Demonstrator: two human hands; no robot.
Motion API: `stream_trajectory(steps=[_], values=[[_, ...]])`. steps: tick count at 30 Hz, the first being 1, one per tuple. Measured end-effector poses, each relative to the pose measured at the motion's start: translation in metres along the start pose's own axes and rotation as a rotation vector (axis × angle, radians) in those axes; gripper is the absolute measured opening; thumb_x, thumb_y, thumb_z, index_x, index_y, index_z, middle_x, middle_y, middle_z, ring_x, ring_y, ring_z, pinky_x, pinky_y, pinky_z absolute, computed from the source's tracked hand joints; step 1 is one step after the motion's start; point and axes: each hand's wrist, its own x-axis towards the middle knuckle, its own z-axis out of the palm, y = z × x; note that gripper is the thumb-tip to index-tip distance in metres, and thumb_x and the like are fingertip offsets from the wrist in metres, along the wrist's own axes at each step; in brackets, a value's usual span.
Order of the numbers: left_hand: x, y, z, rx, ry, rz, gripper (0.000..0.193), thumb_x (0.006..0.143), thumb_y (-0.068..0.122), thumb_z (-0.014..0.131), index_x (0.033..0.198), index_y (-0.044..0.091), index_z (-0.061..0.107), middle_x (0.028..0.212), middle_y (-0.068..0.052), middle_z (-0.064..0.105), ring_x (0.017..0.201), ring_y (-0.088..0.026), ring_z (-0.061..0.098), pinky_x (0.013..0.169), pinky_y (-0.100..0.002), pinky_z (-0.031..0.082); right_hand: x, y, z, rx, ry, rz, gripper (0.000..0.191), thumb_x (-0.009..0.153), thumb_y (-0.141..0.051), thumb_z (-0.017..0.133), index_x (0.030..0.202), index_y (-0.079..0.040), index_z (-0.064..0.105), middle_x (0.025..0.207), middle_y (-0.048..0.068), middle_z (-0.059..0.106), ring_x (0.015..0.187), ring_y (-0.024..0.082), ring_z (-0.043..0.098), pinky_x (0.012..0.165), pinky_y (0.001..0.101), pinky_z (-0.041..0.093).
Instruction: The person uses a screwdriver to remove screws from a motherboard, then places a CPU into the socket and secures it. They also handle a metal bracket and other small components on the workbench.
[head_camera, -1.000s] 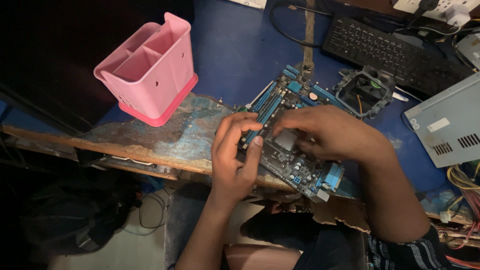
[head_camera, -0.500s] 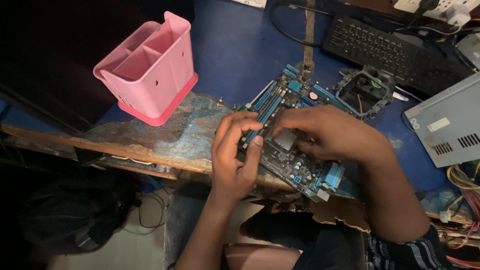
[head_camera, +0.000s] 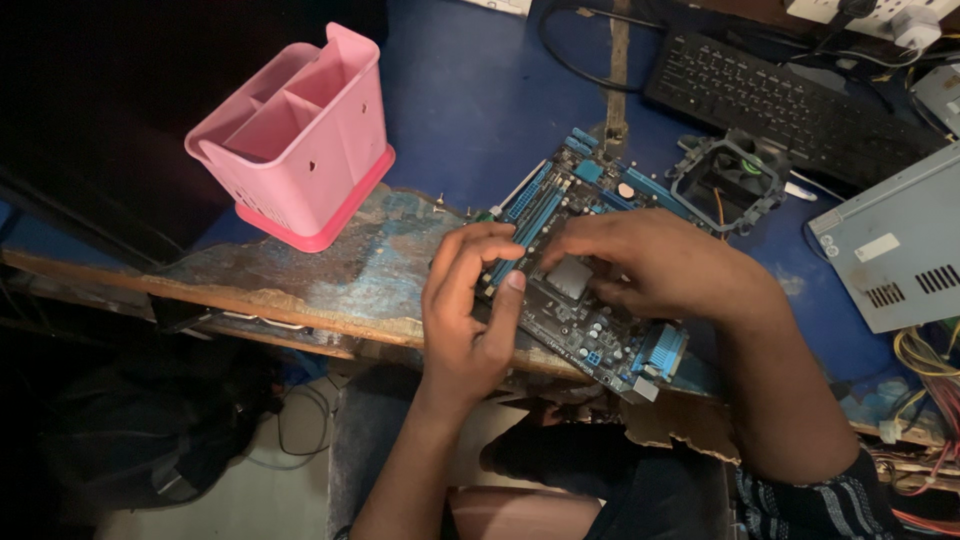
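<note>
1. A pink plastic divided caddy (head_camera: 300, 140) stands at the left on the worn blue wooden table (head_camera: 330, 270), well apart from the hands.
2. The left hand (head_camera: 465, 320) rests at the near left edge of the blue rectangular computer motherboard (head_camera: 590, 270), fingers curled and pinched against the board's slots; what they grip, if anything, I cannot tell.
3. The motherboard lies flat and skewed near the table's front edge, its near corner overhanging slightly.
4. The right hand (head_camera: 660, 265) lies over the board's middle, fingers bent down beside a grey square chip (head_camera: 568, 277); whether it grasps anything is hidden.
5. A black round cooling fan (head_camera: 735, 175) sits just beyond the board.
6. A black keyboard (head_camera: 780, 95) lies behind.
7. A grey metal case (head_camera: 895, 255) is at the right.
</note>
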Motion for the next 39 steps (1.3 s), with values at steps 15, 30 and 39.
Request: stream_trajectory(steps=[15, 30, 39], values=[[0.003, 0.006, 0.0, 0.034, 0.023, 0.046, 0.018, 0.095, 0.001, 0.063, 0.112, -0.001, 0.062, 0.123, -0.019, 0.064, 0.118, -0.032, 0.066, 0.105, -0.039, 0.051, -0.01, 0.027, -0.007, -0.053, 0.514, -0.274, 0.023, 0.09, -0.01, 0.078, 0.112, -0.011, 0.071, 0.094, 0.005, 0.067, 0.083, 0.02, 0.064, 0.065, 0.0322, 0.05], [-0.002, 0.006, -0.001, 0.106, -0.253, 0.251, 0.021, 0.085, 0.007, 0.067, 0.067, 0.006, 0.057, 0.062, -0.006, 0.056, 0.056, -0.023, 0.059, 0.104, -0.047, 0.056, -0.004, 0.048, -0.002, 0.436, 0.321, -0.113, 0.023, 0.105, -0.022, 0.045, 0.114, -0.004, 0.056, 0.11, 0.01, 0.071, 0.082, 0.018, 0.076, 0.072, 0.0333, 0.06], [-0.004, -0.003, 0.0, 0.146, -0.278, 0.262, 0.028, 0.101, 0.015, 0.051, 0.079, 0.001, 0.059, 0.073, -0.012, 0.062, 0.07, -0.031, 0.067, 0.11, -0.051, 0.053, 0.0, 0.042, -0.001, 0.508, 0.277, 0.047, 0.017, 0.103, -0.017, 0.047, 0.114, -0.004, 0.049, 0.094, 0.01, 0.071, 0.073, 0.019, 0.077, 0.065, 0.0314, 0.062]])
